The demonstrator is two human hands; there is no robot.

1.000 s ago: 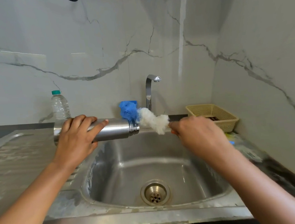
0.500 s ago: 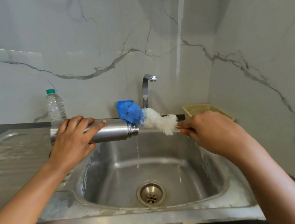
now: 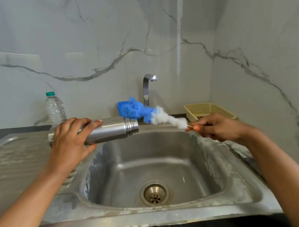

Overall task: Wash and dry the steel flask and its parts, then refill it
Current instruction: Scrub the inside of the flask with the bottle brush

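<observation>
My left hand (image 3: 70, 139) grips the steel flask (image 3: 110, 129) around its body and holds it sideways over the left rim of the sink (image 3: 171, 214), mouth pointing right. My right hand (image 3: 216, 128) pinches the thin handle of a bottle brush (image 3: 156, 115) with blue and white bristles. The whole brush head is out of the flask, just right of its threaded mouth, over the basin. No cap is on the flask.
A tap (image 3: 147, 88) stands behind the basin, not running. A blue scrubber (image 3: 124, 110) sits behind the brush. A clear water bottle (image 3: 55, 108) with a green cap stands at the back left. A beige plastic basket (image 3: 210, 111) rests right of the sink. The drain (image 3: 154, 193) is open.
My right hand has pulled the brush to the right, drawing the bristles fully out of the flask's mouth. A thin stream of water that ran from the mouth has stopped.
</observation>
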